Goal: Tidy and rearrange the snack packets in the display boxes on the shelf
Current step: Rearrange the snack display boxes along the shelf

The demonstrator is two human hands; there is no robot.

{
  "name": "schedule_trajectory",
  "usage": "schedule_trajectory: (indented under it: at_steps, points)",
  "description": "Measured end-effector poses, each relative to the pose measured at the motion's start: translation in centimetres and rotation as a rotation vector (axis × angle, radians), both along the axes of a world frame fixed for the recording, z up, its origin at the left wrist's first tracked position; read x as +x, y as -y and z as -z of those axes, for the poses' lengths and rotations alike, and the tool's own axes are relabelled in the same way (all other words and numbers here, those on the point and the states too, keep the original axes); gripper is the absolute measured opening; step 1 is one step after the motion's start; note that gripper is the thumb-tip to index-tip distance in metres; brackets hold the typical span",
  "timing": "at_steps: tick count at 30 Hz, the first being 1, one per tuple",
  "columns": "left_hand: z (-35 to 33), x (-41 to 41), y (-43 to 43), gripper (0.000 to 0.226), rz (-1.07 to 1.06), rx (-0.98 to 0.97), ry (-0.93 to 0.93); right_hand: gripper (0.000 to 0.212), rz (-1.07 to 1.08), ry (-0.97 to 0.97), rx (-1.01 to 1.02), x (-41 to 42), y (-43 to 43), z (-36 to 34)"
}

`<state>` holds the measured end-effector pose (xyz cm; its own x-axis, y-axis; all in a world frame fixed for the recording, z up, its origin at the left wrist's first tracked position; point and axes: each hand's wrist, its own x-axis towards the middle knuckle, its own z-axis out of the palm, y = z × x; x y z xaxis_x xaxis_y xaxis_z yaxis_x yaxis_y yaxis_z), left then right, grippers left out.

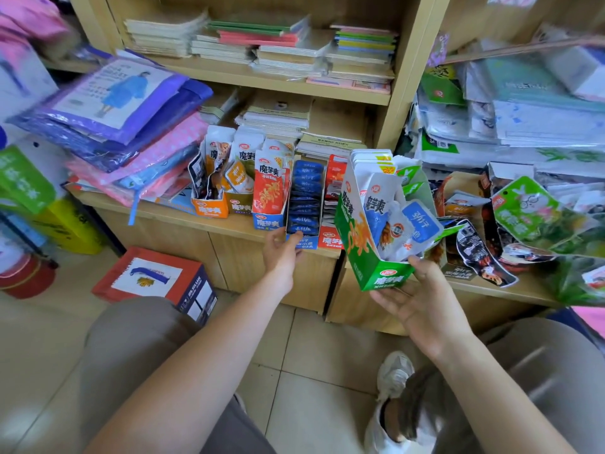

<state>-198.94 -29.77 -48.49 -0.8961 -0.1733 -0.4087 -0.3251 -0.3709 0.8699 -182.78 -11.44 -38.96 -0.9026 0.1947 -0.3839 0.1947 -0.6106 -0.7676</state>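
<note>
The box (370, 257) at near right was green with orange lettering, holding white and blue packets (397, 221). Left of it stood a red-fronted box (330, 237), a box of dark blue packets (304, 198), a blue-based box (266, 222) and an orange one (209, 208). At far left lay purple and pink polka-dotted bags (131, 132).

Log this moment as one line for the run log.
right hand: holds green display box off shelf | left hand: open, at blue display box front | stage: rearranging
</note>
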Motion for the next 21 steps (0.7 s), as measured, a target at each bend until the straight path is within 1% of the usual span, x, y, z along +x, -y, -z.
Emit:
schedule_trajectory:
  at_steps: [3, 6, 9, 11, 13, 15, 21]
  points:
    - [-0.2, 0.5, 0.9, 0.034, -0.003, 0.098, 0.034, 0.053, 0.006, 0.002, -0.020, -0.4, 0.2, 0.1]
    - [-0.2, 1.5, 2.0, 0.031, 0.047, 0.132, 0.103, 0.050, -0.010, -0.002, -0.033, -0.7, 0.3, 0.2]
    - [-0.7, 2.0, 3.2, 0.046, 0.119, 0.215, 0.185, 0.046, -0.012, -0.001, -0.047, -0.9, 0.5, 0.4]
    - [-1.1, 1.6, 3.9, 0.046, 0.182, 0.226, 0.163, 0.046, -0.015, -0.004, -0.046, -1.0, 0.6, 0.5]
    - [-1.4, 1.4, 4.1, 0.040, 0.242, 0.234, 0.097, 0.047, -0.018, -0.010, -0.031, -1.0, 0.6, 0.5]
    - [-1.5, 1.5, 4.0, 0.041, 0.284, 0.226, 0.048, 0.046, -0.019, -0.020, -0.028, -1.1, 0.6, 0.4]
    - [-2.9, 3.8, 5.7, 0.040, 0.311, 0.260, -0.010, 0.035, -0.002, -0.040, -0.068, -1.8, 1.3, -0.6]
